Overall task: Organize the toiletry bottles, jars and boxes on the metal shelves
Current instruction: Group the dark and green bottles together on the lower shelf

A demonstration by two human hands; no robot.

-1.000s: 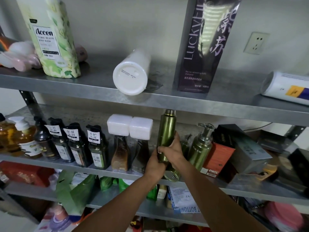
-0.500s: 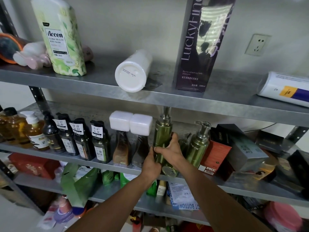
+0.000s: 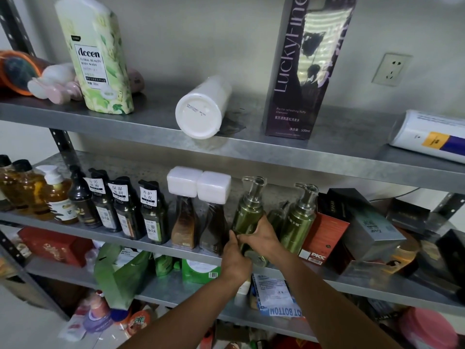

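The left hand (image 3: 235, 264) and right hand (image 3: 263, 239) both clasp the green pump bottle (image 3: 247, 214), seemingly tilted. Next, stand it upright between the brown bottle (image 3: 213, 229) left of the grip and the second green bottle (image 3: 299, 222) to its right.

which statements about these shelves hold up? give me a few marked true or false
1. The left hand and the right hand both grip the shiny green pump bottle. True.
2. The white cylindrical bottle on the top metal shelf stands upright. False: it lies on its side, base toward the camera.
3. The tall dark purple box stands upright on that shelf. True.
4. A second green pump bottle stands left of the gripped one. False: it stands to its right.
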